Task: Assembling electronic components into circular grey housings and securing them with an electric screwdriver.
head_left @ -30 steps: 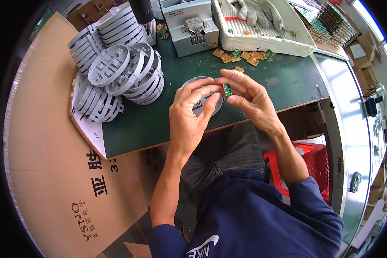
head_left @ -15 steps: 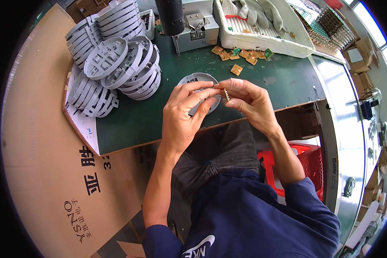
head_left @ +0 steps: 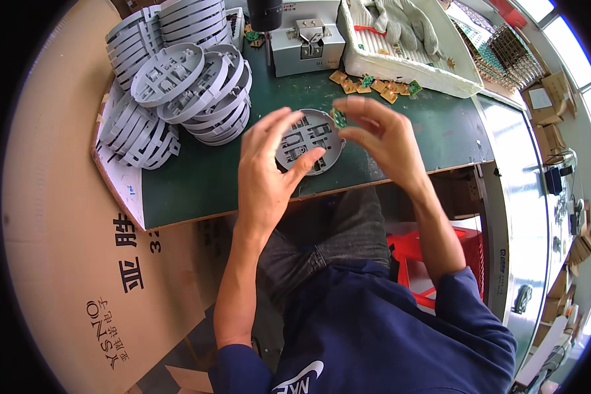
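A round grey plastic tray with moulded slots lies near the table's front edge. My left hand is open over the tray's left side, fingers and thumb spread apart; whether it touches the tray I cannot tell. Just above the tray's right rim, my right hand pinches a small green circuit board between thumb and fingers. The board is tilted, with its green face partly showing. My left fingers hide part of the tray's left edge.
Stacked grey round trays fill the table's left side. Behind stand a silver metal box with a clamp and a black cylinder. Small yellow and green boards lie before a white foam box holding gloves.
My hands have moved apart, uncovering more of the tray. The circuit board, edge-on between both hands before, is now in my right hand alone and turned to show green. The view has shifted slightly.
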A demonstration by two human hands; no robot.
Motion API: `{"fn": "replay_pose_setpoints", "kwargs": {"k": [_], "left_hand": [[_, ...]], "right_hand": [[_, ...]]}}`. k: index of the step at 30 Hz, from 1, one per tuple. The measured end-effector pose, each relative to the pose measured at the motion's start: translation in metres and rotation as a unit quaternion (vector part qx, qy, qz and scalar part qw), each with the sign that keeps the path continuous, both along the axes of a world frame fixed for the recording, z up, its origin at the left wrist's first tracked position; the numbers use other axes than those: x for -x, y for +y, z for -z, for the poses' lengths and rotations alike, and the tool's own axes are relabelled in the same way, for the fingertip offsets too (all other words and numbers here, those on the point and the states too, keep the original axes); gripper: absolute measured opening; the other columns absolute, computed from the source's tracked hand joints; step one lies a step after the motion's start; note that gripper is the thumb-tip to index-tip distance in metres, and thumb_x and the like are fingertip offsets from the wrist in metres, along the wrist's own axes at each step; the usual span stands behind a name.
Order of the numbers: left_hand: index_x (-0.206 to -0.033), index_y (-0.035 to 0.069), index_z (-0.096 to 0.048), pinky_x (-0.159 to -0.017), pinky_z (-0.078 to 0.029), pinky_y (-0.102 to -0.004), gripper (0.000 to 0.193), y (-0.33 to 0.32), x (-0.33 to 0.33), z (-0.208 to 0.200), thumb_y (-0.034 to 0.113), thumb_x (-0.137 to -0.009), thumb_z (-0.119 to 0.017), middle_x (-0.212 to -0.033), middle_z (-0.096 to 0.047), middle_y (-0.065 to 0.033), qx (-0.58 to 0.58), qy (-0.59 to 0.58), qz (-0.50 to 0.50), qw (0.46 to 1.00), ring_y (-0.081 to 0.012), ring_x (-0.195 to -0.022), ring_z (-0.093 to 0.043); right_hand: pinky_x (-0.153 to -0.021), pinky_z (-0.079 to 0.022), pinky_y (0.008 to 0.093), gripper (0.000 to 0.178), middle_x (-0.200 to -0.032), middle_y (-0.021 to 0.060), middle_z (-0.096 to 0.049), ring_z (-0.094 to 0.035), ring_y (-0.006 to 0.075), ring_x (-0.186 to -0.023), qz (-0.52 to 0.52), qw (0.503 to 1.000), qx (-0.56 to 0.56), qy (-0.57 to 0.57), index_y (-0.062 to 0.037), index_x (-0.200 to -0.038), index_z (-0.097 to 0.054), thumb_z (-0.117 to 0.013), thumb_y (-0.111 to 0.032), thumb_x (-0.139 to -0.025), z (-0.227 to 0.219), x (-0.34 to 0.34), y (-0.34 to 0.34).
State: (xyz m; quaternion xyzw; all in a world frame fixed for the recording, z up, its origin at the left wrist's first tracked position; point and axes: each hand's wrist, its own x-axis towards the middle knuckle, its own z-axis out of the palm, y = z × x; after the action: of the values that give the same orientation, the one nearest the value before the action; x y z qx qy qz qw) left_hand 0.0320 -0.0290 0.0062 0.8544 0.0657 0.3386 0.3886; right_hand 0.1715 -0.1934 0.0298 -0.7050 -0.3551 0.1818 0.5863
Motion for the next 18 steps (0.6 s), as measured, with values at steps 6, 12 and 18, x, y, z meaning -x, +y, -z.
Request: {"fn": "replay_pose_setpoints", "kwargs": {"k": [6, 12, 18], "left_hand": [[-0.147, -0.011, -0.041, -0.112, -0.043, -0.0505, 0.112, -0.004, -0.001, 0.016, 0.055, -0.07, -0.09, -0.145, -0.05, -0.0275, -0.127, 0.061, -0.054, 0.989, -0.0421, -0.135, -0.048], [-0.146, -0.008, -0.044, -0.11, -0.046, -0.0504, 0.104, -0.002, -0.006, 0.024, 0.05, -0.072, -0.09, -0.146, -0.05, -0.0305, -0.06, 0.067, -0.033, 0.995, -0.0446, -0.134, -0.05], [-0.143, -0.01, -0.049, -0.11, -0.046, -0.0501, 0.099, -0.002, -0.006, 0.024, 0.051, -0.076, -0.087, -0.146, -0.05, -0.0305, -0.094, 0.072, -0.04, 0.992, -0.0443, -0.134, -0.051]], "right_hand": [[-0.09, -0.057, 0.0376, 0.033, -0.115, 0.0152, -0.074, -0.073, 0.0294, -0.103, -0.045, 0.944, 0.084, -0.317, -0.0031, -0.119, -0.072, -0.077, -0.01, -0.087, -0.002, -0.027, 0.039], [-0.086, -0.057, 0.0405, 0.033, -0.108, 0.0162, -0.074, -0.072, 0.0336, -0.099, -0.088, 0.937, 0.121, -0.317, -0.0025, -0.118, -0.073, -0.076, -0.01, -0.086, 0.008, -0.027, 0.056], [-0.086, -0.058, 0.0402, 0.032, -0.107, 0.0161, -0.074, -0.072, 0.0336, -0.098, -0.103, 0.931, 0.127, -0.325, -0.0021, -0.117, -0.073, -0.077, -0.009, -0.085, 0.005, -0.031, 0.059]]}}
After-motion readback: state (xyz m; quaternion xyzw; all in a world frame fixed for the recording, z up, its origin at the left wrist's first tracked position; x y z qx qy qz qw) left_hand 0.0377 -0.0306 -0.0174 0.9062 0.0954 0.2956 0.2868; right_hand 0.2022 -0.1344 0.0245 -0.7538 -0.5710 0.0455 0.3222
